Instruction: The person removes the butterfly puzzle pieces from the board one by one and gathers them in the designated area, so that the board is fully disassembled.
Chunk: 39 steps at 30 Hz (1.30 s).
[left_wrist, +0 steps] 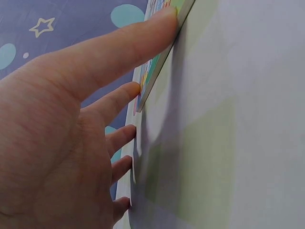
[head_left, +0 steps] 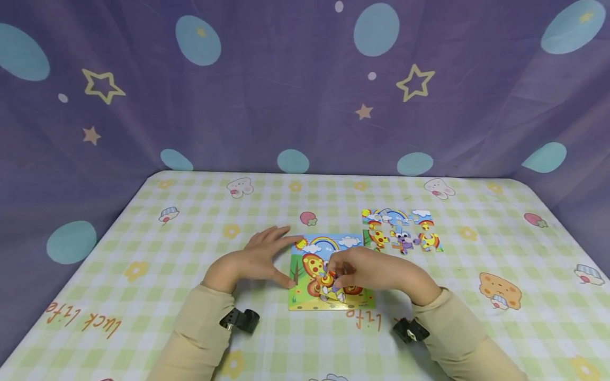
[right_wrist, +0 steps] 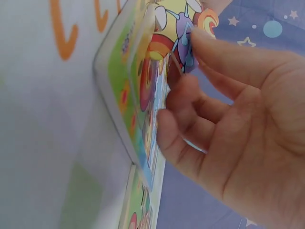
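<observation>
A square picture puzzle board (head_left: pixel 298 299) with a butterfly, a rainbow and a sun lies on the tablecloth. At its left edge is my left hand (head_left: pixel 257 260), fingers spread; in the left wrist view the thumb (left_wrist: pixel 159 28) and index fingertip touch the board's edge. My right hand (head_left: pixel 364 269) is over the middle of the board. Between its thumb and fingers it pinches a puzzle piece (right_wrist: pixel 183 21) printed with a purple figure and yellow wing, tilted up from the board in the right wrist view. The fingers partly hide the picture beneath.
Several loose puzzle pieces (head_left: pixel 402 239) lie in rough rows, with gaps, just behind and right of the board. The table (head_left: pixel 190 233) has a green checked cloth with printed cartoons. A purple curtain (head_left: pixel 286 106) with stars hangs behind its far edge.
</observation>
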Tool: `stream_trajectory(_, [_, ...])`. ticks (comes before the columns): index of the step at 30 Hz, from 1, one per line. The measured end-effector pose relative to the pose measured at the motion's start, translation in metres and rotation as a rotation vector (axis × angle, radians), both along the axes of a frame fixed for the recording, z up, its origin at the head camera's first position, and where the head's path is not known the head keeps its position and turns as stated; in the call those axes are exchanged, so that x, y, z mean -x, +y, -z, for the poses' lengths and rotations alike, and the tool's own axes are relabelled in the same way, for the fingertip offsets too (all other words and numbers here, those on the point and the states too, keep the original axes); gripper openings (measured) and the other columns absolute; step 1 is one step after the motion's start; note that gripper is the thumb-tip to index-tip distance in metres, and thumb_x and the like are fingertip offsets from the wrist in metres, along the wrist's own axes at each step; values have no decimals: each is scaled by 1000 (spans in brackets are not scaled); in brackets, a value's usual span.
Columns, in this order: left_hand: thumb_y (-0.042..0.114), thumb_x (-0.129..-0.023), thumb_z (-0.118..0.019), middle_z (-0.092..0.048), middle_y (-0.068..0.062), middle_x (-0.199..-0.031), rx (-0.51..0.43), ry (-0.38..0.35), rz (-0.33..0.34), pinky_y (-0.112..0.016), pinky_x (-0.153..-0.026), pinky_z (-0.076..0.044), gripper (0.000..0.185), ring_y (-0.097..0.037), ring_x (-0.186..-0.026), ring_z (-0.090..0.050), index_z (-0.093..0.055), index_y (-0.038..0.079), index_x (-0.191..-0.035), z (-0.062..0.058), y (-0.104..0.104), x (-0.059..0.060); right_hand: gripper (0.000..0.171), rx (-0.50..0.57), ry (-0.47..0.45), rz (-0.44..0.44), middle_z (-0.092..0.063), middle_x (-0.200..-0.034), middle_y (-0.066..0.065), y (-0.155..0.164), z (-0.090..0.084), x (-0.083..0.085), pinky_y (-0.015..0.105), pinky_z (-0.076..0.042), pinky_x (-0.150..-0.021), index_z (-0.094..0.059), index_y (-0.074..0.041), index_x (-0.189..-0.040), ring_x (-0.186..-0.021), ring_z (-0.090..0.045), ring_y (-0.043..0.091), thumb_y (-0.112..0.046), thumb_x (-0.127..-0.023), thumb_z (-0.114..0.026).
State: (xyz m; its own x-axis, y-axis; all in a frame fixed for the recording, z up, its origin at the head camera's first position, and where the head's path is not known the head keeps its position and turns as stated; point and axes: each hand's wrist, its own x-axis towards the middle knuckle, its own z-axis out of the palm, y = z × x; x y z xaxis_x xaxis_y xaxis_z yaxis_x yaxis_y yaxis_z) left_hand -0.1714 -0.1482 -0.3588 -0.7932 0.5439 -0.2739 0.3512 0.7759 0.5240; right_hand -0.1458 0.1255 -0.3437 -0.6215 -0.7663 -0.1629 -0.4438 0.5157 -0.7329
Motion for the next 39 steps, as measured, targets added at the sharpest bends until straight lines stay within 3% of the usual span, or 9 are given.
stream_trajectory(12, [42, -72, -85, -14, -11, -164, 3, 1, -2, -59, -119, -3, 98, -39, -150, -4, -36, 22, -155, -1, 1, 0, 22, -35, -24, 12, -38, -64, -7, 1, -2, 0, 22, -32, -58, -52, -13, -79, -57, -35, 6, -14, -98, -63])
stream_trajectory(30, [42, -71, -85, -14, -11, -164, 3, 1, 2, -59, -119, -4, 98, -39, -149, -4, -37, 22, -154, 0, 0, 0, 12, -21, 20, 65, -51, -75, -7, 21, -16, 6, 25, -38, -61, -61, -15, -87, -66, -44, 10, -15, -98, -63])
stream_trajectory(39, [43, -71, -85, -14, -11, -164, -1, -2, -1, -60, -119, -5, 98, -39, -149, -4, -37, 22, -154, 1, 0, 0, 9, -24, 55, 104, -58, -76, -4, 41, -27, 10, 24, -42, -58, -66, -14, -89, -62, -46, 8, -14, -97, -64])
